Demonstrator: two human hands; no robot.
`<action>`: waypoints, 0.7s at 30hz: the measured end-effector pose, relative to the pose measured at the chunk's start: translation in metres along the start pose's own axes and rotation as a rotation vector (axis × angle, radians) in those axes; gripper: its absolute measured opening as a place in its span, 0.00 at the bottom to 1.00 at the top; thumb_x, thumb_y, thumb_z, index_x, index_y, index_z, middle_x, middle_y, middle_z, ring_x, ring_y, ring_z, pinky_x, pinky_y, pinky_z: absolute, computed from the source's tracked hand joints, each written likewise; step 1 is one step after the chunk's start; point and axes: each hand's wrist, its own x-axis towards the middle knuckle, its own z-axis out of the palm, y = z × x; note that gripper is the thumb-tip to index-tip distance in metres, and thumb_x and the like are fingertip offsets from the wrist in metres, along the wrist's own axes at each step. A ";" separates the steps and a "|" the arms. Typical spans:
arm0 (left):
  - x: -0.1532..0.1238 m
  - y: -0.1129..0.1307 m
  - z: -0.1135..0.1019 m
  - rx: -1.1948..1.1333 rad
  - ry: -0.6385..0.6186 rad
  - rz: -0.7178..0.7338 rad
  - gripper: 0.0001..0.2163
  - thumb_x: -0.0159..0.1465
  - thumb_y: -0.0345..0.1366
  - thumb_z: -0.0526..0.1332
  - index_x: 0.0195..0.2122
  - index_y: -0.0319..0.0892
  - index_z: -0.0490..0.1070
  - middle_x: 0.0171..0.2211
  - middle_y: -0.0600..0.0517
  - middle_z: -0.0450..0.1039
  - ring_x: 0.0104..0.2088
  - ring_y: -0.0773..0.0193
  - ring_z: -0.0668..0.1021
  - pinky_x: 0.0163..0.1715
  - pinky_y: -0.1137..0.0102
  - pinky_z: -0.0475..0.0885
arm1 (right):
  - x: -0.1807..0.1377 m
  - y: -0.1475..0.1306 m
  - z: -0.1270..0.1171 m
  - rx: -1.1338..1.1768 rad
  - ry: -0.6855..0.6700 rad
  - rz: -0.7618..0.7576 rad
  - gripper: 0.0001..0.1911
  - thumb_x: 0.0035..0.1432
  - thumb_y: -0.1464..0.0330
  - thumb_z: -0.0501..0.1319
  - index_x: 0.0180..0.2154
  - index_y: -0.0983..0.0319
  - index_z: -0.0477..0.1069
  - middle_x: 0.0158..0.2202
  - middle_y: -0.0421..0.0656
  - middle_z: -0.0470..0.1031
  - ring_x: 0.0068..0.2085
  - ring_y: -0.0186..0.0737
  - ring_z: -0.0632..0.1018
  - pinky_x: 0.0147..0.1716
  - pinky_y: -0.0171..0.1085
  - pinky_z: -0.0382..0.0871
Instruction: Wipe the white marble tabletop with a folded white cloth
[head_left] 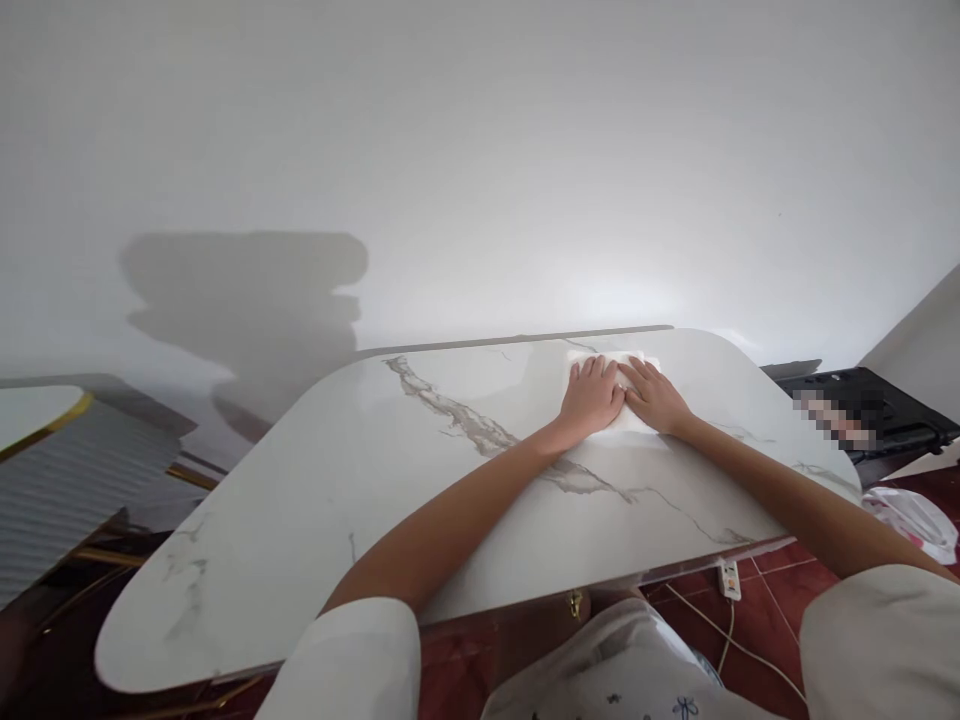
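White cloth or paper sheet (624, 418) is lying flat right of center frame, on the white marble-patterned tabletop (450, 520). Left hand (592, 393) is resting palm-down on it, fingers extended, not gripping; right hand (654, 395) is lying just beside, also flat on the sheet, fingers spread, not clenched. Both forearms are reaching in from the bottom. Pale wall (480, 180) is filling the upper frame, a shadow falling at left. Ribbed-sided cabinet (82, 510) is standing far left; partly pixelated black object (900, 395) is sitting far right; power strip (730, 580) is showing lower right.
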 end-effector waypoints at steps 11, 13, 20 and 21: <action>-0.079 0.030 -0.018 0.022 0.003 0.017 0.23 0.67 0.36 0.50 0.63 0.35 0.61 0.65 0.37 0.62 0.65 0.46 0.63 0.64 0.49 0.57 | -0.077 -0.041 -0.018 0.059 -0.021 -0.057 0.29 0.69 0.61 0.46 0.67 0.66 0.57 0.70 0.57 0.55 0.70 0.56 0.55 0.63 0.57 0.59; -0.090 0.034 -0.022 0.022 -0.012 0.014 0.24 0.67 0.36 0.50 0.63 0.35 0.61 0.65 0.36 0.61 0.65 0.45 0.63 0.64 0.48 0.57 | -0.088 -0.050 -0.020 0.052 -0.018 -0.051 0.29 0.69 0.61 0.47 0.67 0.65 0.57 0.70 0.57 0.55 0.70 0.56 0.55 0.63 0.57 0.59; -0.124 0.048 -0.029 0.037 0.004 0.032 0.25 0.67 0.36 0.49 0.64 0.32 0.61 0.65 0.34 0.61 0.65 0.43 0.63 0.64 0.45 0.57 | -0.119 -0.066 -0.026 0.049 -0.018 -0.054 0.29 0.69 0.61 0.48 0.67 0.63 0.58 0.70 0.53 0.55 0.70 0.57 0.56 0.64 0.56 0.58; -0.127 0.052 -0.030 0.039 0.004 0.034 0.25 0.67 0.36 0.49 0.64 0.32 0.61 0.65 0.34 0.60 0.65 0.42 0.63 0.64 0.44 0.57 | -0.124 -0.065 -0.027 0.055 -0.017 -0.064 0.29 0.69 0.60 0.48 0.67 0.63 0.58 0.70 0.53 0.54 0.70 0.56 0.56 0.64 0.56 0.58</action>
